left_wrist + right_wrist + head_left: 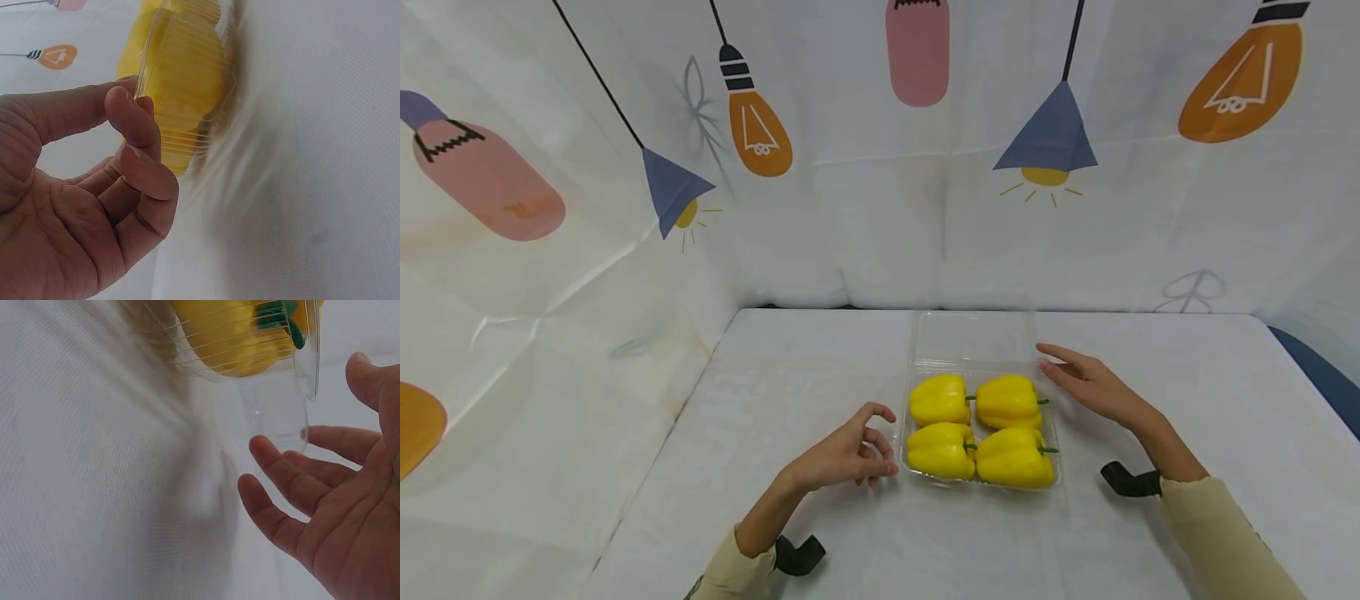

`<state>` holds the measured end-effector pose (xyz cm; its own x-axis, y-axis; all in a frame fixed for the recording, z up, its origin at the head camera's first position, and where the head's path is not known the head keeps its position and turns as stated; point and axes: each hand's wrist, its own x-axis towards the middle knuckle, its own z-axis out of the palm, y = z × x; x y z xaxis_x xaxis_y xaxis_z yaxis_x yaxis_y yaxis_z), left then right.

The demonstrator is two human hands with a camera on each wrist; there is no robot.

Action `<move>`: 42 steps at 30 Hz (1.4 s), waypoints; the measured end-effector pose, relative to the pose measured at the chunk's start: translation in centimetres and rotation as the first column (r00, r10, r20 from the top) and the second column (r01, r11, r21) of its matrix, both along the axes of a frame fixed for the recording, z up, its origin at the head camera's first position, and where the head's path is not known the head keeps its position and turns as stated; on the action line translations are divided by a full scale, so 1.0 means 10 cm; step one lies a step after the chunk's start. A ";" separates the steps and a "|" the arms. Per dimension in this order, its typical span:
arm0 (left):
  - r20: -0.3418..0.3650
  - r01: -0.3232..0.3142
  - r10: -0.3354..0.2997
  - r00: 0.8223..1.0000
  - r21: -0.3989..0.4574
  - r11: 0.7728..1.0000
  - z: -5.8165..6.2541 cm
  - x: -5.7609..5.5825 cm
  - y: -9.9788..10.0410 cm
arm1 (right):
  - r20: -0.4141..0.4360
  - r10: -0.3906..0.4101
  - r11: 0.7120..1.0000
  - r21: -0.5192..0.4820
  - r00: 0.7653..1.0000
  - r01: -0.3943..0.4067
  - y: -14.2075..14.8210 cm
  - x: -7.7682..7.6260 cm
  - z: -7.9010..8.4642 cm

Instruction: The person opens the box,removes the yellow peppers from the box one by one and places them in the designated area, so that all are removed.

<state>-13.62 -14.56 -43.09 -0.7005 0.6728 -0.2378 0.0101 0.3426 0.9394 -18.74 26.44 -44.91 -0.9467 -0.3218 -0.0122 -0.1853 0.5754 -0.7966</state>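
Several yellow bell peppers (940, 400) with green stems lie in two rows in a clear plastic clamshell container (973, 483). Its transparent lid (976, 337) is folded back, away from the person. Beside the container's left edge is the left hand (853, 454), its fingers loosely bent; the left wrist view has fingertips close to the rim, and whether they touch it I cannot tell. The right hand (1093, 387) reaches in from the right with fingers extended. Its fingertips (262, 447) are by the right side of the lid, where contact is unclear.
A white cloth covers the table (760, 375). White sheeting (880, 225) printed with lamps and bulbs hangs behind it and on the left. Dark devices (1131, 481) are worn at both wrists. Something dark blue (1315, 367) shows beyond the table's right edge.
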 end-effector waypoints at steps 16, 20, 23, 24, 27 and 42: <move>-0.002 -0.014 0.014 1.000 -0.009 1.000 0.00 0.01 -0.01 | -0.012 0.060 0.997 0.053 0.998 -0.059 0.02 0.17 0.08; -0.001 -0.015 0.015 1.000 -0.008 1.000 -0.01 0.00 -0.01 | -0.033 0.091 0.994 0.069 0.995 -0.088 0.04 0.22 0.07; -0.004 -0.010 0.010 1.000 -0.010 1.000 -0.01 0.00 -0.01 | -0.049 0.118 0.990 0.082 0.992 -0.114 0.06 0.26 0.07; -0.007 -0.007 0.007 1.000 -0.009 1.000 -0.02 0.00 -0.01 | -0.051 0.128 0.989 0.083 0.990 -0.123 0.06 0.28 0.07; -0.009 -0.004 0.004 1.000 -0.013 1.000 -0.02 0.00 0.00 | -0.052 0.143 0.986 0.095 0.988 -0.138 0.08 0.33 0.07; 0.002 -0.016 0.016 1.000 -0.006 1.000 -0.02 0.00 0.00 | -0.094 0.178 0.976 0.142 0.979 -0.164 0.10 0.53 0.03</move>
<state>-13.60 -14.54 -43.31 -0.7108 0.6600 -0.2433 0.0030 0.3488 0.9372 -13.48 27.48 -44.59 -0.8759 -0.4814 0.0316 -0.3694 0.6273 -0.6856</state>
